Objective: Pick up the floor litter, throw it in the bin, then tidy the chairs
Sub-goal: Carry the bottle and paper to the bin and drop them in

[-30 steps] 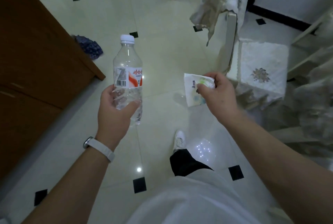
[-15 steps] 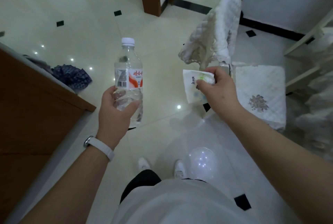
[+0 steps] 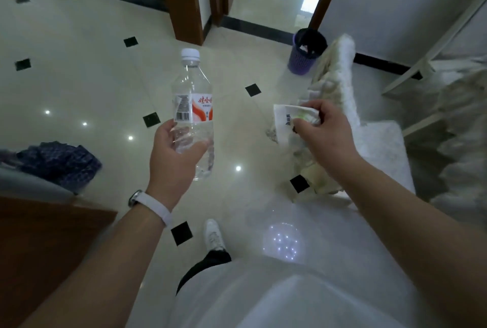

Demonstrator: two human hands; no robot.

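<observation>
Clear thin plastic, the bottle (image 3: 192, 106) seems near-empty, light and crushable, so the left grip (image 3: 174, 159) wraps its lower body, upright, while the right grip (image 3: 324, 137) pinches a soft crumpled packet (image 3: 286, 123), both held above the floor (image 3: 79, 77), well short of the bin (image 3: 305, 50).

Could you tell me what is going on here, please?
A person is carrying litter across a tiled floor. The left hand grips a capped clear plastic bottle upright, and the right hand pinches a crumpled white wrapper. A purple bin stands ahead near the doorway, beside a cloth-covered chair. Neither item has gone into the bin yet. A dark blue cloth lies off to the left.
</observation>
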